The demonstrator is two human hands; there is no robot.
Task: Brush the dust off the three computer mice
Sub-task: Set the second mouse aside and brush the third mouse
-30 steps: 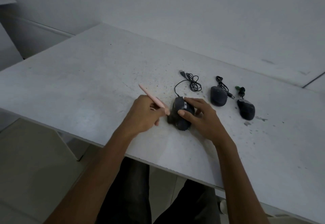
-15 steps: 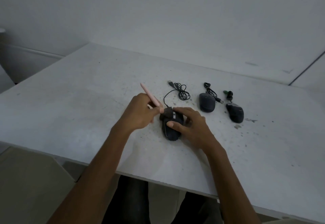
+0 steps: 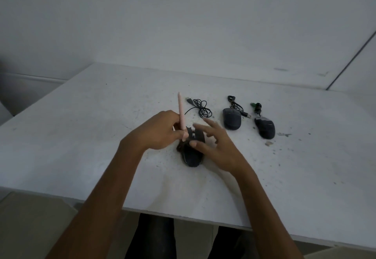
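Three dark computer mice lie on a grey table (image 3: 81,136). The nearest mouse (image 3: 192,155) sits between my hands, its black cable (image 3: 200,108) coiled behind it. My left hand (image 3: 156,130) grips a pink brush (image 3: 181,114) upright, with the dark bristles down on the mouse's left front. My right hand (image 3: 215,146) rests on the mouse's right side; the thumb touches its top and the fingers are spread and lifted. A second mouse (image 3: 232,119) and a third mouse (image 3: 264,127) lie further right, each with a bundled cable.
Dust specks and small debris (image 3: 269,142) are scattered over the table around the mice. A pale wall rises behind the table. The table's near edge (image 3: 183,217) runs above my legs.
The brush has swung from a slant to nearly upright, its bristles now on the mouse's left front. My right fingers have lifted and spread off the mouse. The camera has tilted, shifting the scene.
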